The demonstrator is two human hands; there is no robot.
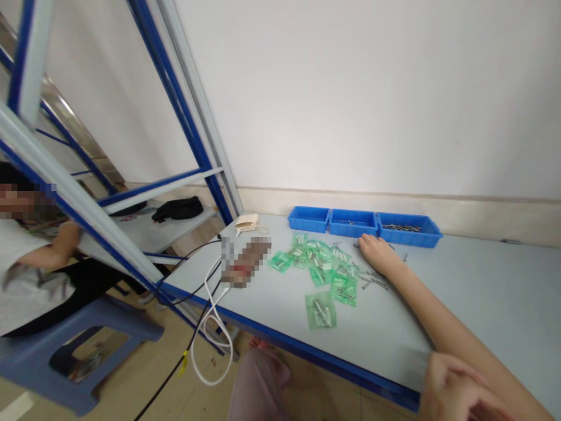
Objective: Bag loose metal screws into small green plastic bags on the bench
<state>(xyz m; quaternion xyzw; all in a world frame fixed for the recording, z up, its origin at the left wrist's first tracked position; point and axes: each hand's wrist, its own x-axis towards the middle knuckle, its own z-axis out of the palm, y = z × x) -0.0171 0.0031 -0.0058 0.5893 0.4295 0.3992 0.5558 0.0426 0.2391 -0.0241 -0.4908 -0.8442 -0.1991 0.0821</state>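
- Right hand (376, 252): right of centre, fingers bent down beside bins (350, 231); grip hidden, cannot tell.
- Left hand (458, 389): lower right, blurred, half-curled; hold cannot be told.
- Screws (376, 279): just below right hand; bags (343, 290), centre.

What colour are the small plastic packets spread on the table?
The packets are translucent green, seen best in the head view, the only one here.

behind the far hand (377, 255) stood the middle bin (346, 230), with a screw bin (409, 238) behind right; sachets (322, 275) lay left, loose screws (377, 279) before it.
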